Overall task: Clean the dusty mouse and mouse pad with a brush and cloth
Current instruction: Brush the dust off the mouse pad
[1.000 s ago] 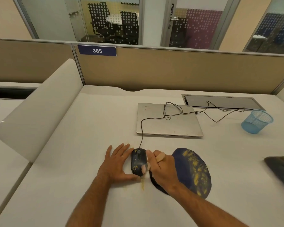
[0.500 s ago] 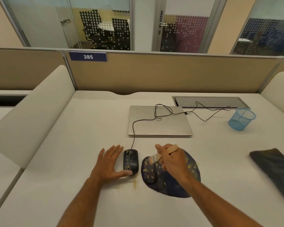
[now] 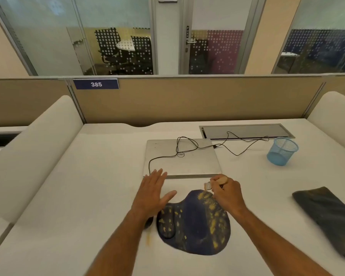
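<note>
brush [image 3: 214, 183]: over far edge of mouse pad [image 3: 195, 222]
right hand [image 3: 228, 195]: fingers curled round brush
left hand [image 3: 152, 194]: fingers spread, hiding mouse [image 3: 148, 224]

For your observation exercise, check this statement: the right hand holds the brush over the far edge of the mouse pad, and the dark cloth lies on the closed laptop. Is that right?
Not quite. The head view shows the dark cloth lying on the desk at the right, not on the closed laptop. The right hand does hold the brush over the mouse pad's far edge.

Matt silver metal laptop [image 3: 182, 158], blue mesh cup [image 3: 282, 151], dark, seemingly cloth rag [image 3: 327, 216]
</note>
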Demonstrator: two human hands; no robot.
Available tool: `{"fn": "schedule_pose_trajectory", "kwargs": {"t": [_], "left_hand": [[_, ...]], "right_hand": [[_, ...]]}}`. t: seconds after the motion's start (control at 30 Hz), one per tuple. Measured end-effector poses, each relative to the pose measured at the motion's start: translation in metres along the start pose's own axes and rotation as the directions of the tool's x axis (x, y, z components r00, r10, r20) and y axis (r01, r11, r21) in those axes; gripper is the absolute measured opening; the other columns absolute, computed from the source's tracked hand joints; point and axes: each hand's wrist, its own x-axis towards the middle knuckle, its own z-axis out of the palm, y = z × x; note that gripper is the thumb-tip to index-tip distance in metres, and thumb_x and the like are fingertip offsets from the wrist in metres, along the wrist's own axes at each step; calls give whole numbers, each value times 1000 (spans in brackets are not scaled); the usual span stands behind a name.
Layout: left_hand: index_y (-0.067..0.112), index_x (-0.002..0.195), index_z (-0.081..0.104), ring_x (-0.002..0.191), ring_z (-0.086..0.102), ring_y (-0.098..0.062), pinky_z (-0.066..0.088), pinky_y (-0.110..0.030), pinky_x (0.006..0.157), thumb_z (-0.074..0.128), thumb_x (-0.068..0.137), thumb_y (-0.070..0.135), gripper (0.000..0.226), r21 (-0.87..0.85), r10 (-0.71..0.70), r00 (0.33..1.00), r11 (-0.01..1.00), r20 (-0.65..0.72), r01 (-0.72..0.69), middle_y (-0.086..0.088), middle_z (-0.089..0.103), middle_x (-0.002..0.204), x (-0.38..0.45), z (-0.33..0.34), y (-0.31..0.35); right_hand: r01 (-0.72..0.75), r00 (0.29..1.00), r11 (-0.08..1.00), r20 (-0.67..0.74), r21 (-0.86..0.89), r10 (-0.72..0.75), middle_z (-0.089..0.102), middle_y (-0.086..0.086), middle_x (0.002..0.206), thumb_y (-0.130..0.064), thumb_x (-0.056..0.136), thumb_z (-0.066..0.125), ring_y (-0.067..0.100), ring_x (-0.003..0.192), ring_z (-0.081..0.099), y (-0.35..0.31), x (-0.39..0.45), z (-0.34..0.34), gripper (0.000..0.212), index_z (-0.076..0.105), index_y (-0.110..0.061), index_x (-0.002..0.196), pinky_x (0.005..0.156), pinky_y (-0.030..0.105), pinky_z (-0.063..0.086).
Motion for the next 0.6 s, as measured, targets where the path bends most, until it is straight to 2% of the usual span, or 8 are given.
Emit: {"fn": "schedule_pose_trajectory", "kwargs": {"t": [0.1,0.17,0.5,0.6], "left_hand": [[23,159,11,153,-7,-14,-11,-35,121,27,98,67,77,63,21,998,998,55,-24,2,2,167,21,17,27],[22,159,6,152,-11,-16,-12,-38,122,22,100,65,75,109,-1,996,994,87,-8,1,-3,167,34,28,39],[20,159,1,152,-15,-21,-13,-46,121,12,103,56,67,213,-124,979,973,163,88,-2,-8,167,76,64,55],[20,158,-8,150,-20,-21,-17,-48,120,9,102,56,68,226,-165,973,966,161,126,-3,-16,165,79,74,58]], "right_hand": [[13,999,999,39,-31,-12,69,-5,80,-27,94,56,4,70,61,3,4,0,13,68,-23,89,56,8,40],[25,998,999,59,-45,-23,67,-7,80,-29,95,55,2,69,60,3,7,0,13,66,-25,89,54,5,38],[85,989,994,124,-71,-76,67,-14,77,-28,91,56,2,70,62,8,24,0,16,71,-26,89,59,5,41],[91,986,993,144,-78,-79,68,-14,75,-27,90,55,3,68,62,9,31,-1,18,72,-26,85,58,6,42]]}}
